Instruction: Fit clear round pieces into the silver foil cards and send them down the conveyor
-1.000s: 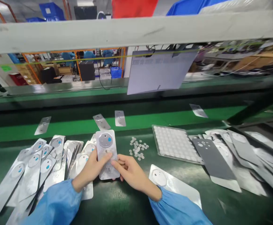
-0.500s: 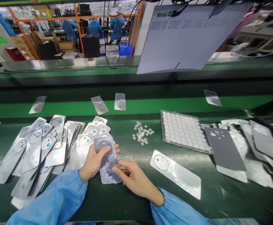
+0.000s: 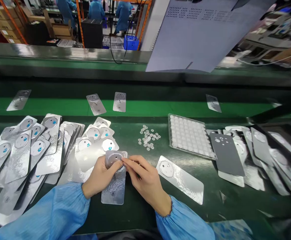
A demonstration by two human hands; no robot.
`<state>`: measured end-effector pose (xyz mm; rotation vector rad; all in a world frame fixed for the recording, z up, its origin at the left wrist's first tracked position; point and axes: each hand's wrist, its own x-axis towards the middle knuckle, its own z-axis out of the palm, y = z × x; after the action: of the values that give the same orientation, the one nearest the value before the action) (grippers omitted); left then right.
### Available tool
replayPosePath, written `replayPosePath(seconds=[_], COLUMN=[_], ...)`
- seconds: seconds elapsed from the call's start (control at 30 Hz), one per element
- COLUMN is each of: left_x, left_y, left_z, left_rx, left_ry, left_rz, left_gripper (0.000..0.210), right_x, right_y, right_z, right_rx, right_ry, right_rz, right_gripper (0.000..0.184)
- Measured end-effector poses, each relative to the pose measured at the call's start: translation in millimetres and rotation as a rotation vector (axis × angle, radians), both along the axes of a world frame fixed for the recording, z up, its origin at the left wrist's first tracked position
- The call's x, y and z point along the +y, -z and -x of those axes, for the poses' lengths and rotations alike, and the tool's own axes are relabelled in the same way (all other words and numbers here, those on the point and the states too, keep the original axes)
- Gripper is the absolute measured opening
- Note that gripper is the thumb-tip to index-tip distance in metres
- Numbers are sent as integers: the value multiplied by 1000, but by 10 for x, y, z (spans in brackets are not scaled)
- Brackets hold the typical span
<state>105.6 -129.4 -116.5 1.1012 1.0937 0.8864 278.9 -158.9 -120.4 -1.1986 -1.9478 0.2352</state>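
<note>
My left hand (image 3: pixel 102 173) is closed around a silvery phone back cover (image 3: pixel 113 191), its thumb lying across the round camera area near the top. The cover is tilted over the bench, its lower end toward me. My right hand (image 3: pixel 145 180) pinches thumb and forefinger together at the right side of that camera area, touching the left thumb tip; what sits between them is hidden. Left of my hands lie piled phone back covers (image 3: pixel 45 143) with blue tabs on their camera circles. A single cover (image 3: pixel 181 180) lies to the right of my right hand.
Small clear round pieces (image 3: pixel 149 137) are scattered beyond my hands. A clear tray (image 3: pixel 191 136) of white pieces stands to their right. More covers and a dark grey plate (image 3: pixel 226 154) lie farther right. Covers rest on the green belt (image 3: pixel 160 108); a white panel (image 3: pixel 197 40) hangs above.
My right hand has moved up from the cover's lower right edge to its camera area and pinches there. The blue tab on the held cover no longer shows. The view has shifted slightly.
</note>
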Motion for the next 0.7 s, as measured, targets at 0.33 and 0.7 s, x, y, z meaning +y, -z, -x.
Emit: replayPosePath(seconds=[0.33,0.7], left_x=[-47,-1], left_y=[162,169], left_z=[130,77], left_rx=[124,-146], left_ry=[-95,-3], left_rz=[127,28], left_gripper=[29,42], right_x=[21,45], right_y=[-91,-60], right_z=[16,32], right_rx=[-80,-296], right_ry=[14,12], right_rz=[-14,-223], right_gripper=[19,14])
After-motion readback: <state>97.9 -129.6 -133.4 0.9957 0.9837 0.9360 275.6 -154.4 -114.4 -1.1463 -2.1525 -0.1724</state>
